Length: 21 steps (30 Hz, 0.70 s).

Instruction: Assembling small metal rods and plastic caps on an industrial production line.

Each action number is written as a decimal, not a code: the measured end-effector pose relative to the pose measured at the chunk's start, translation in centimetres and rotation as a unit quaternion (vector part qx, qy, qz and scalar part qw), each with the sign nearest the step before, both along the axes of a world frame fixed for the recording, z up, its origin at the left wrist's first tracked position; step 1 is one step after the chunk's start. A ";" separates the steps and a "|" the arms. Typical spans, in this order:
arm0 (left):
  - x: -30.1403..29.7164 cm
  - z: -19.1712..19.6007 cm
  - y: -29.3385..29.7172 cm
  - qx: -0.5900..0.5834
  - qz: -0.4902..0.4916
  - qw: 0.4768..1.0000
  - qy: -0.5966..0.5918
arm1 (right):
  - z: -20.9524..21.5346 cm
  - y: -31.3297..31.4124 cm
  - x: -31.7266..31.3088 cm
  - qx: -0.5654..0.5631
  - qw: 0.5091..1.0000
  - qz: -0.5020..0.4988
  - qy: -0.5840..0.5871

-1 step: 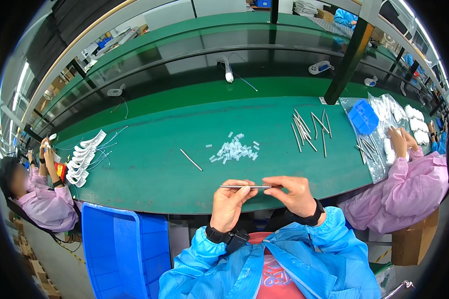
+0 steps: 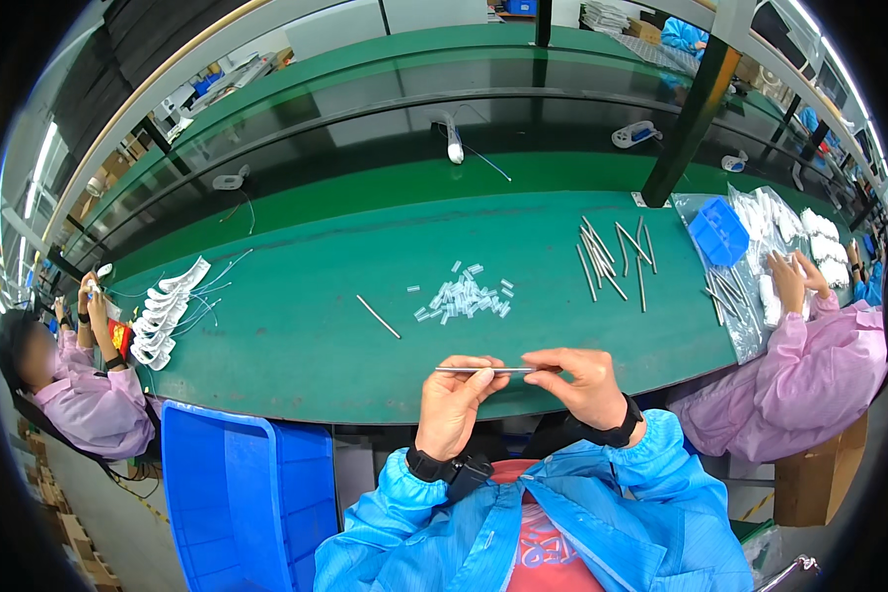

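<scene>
Low in the frame's centre, the left hand [image 2: 454,403] and right hand [image 2: 587,383] each pinch one end of a thin metal rod [image 2: 483,370], held level above the green tabletop [image 2: 296,345]. Both grips should stay light and steady, so the rod does not bend.

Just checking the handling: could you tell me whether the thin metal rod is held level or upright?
Level: the thin metal rod lies horizontally between the left hand and right hand.
</scene>
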<state>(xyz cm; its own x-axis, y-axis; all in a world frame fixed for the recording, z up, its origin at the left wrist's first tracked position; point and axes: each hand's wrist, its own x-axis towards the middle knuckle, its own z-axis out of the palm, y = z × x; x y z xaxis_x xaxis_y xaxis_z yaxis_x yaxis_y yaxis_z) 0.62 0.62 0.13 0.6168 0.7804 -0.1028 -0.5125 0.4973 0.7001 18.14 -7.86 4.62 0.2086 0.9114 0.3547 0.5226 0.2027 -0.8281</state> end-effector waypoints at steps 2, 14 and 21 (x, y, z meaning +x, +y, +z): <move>-0.1 -0.1 0.1 0.003 0.002 1.000 0.001 | -0.2 0.0 0.5 0.000 1.000 0.003 -0.023; -0.9 -0.3 1.3 -0.007 0.007 1.000 0.003 | -0.1 3.9 2.5 -0.065 0.997 0.026 -0.013; -1.5 0.3 1.5 -0.003 -0.094 0.994 0.056 | -4.3 11.5 6.8 -0.113 0.959 -0.051 -0.255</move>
<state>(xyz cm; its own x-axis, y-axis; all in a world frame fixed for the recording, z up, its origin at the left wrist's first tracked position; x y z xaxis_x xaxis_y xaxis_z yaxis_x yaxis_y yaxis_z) -0.84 2.08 0.44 0.7364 0.6512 -0.1835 -0.3285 0.5812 0.7445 24.91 3.69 0.29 0.1523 0.9610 0.2308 0.8794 -0.0252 -0.4755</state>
